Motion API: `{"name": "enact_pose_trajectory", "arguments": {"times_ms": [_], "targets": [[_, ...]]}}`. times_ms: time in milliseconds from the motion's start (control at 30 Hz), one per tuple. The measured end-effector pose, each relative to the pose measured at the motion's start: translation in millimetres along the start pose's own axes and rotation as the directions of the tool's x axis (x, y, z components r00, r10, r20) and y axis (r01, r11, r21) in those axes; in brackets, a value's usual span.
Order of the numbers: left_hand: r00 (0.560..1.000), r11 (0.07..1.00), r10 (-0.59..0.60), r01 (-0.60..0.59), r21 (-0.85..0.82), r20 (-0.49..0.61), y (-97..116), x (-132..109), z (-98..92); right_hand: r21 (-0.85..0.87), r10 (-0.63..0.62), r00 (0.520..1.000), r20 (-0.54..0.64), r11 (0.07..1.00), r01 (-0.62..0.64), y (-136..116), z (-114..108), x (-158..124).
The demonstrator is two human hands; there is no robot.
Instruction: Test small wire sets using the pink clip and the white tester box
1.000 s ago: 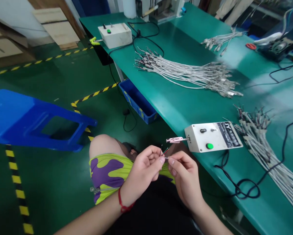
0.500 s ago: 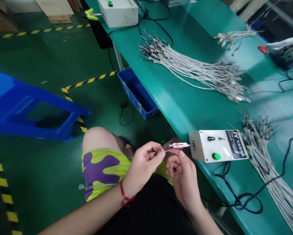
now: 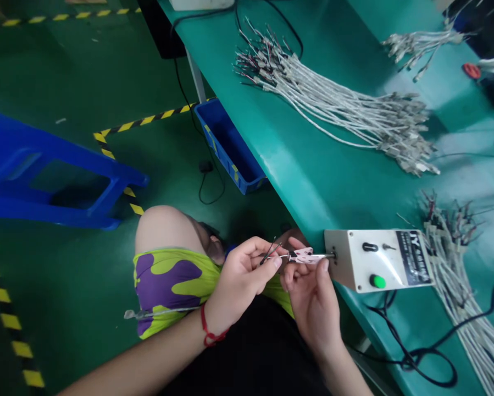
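My left hand [image 3: 242, 278] is closed, thumb against fingers, on a thin grey cable [image 3: 168, 312] that runs back under my wrist across my lap. From its pinch stick fine wires, dark ones [image 3: 268, 253] pointing up and a white wire [image 3: 283, 256] reaching the front of a small pink clip [image 3: 301, 255]. This clip sits on a metal shaft [image 3: 325, 255] coming out of a white machine box [image 3: 378, 259] with a green button. Around the clip are the fingers of my right hand [image 3: 312, 302], one behind it, others below; the exact contact is partly hidden.
The box stands at the edge of a green table [image 3: 288, 170]. Bundles of grey cables [image 3: 337, 104] and more cables [image 3: 456, 280] lie there, with a black cord [image 3: 428, 352]. A blue bin [image 3: 230, 148] is beneath the edge; a blue stool [image 3: 57, 170] stands left.
The white wire's end has come to the clip's front. My right hand has moved from beside the wire to around the clip. The view has shifted slightly.
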State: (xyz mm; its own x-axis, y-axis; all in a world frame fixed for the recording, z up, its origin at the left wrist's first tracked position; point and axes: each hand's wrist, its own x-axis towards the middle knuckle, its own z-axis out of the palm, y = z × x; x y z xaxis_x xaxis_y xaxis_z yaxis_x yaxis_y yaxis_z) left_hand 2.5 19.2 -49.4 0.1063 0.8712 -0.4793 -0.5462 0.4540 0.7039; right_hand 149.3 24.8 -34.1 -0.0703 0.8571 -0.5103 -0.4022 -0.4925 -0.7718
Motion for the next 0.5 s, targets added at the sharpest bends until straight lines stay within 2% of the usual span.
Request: {"name": "enact_pose_trajectory", "arguments": {"times_ms": [167,267,500], "targets": [[1.000,0.999,-0.020,0.020,-0.049,0.011,-1,2,0.9,0.061,-0.076,0.993,-0.085,0.995,0.082,11,-4,3],[1.000,0.999,-0.015,0.016,-0.031,0.023,0,-3,-0.9,0.066,-0.122,0.988,-0.096,0.990,0.128,16,-6,2],[0.999,0.998,0.021,-0.024,0.063,0.048,4,-11,-3.2,0.075,-0.113,0.988,-0.109,0.990,0.122,20,-16,-3]]}}
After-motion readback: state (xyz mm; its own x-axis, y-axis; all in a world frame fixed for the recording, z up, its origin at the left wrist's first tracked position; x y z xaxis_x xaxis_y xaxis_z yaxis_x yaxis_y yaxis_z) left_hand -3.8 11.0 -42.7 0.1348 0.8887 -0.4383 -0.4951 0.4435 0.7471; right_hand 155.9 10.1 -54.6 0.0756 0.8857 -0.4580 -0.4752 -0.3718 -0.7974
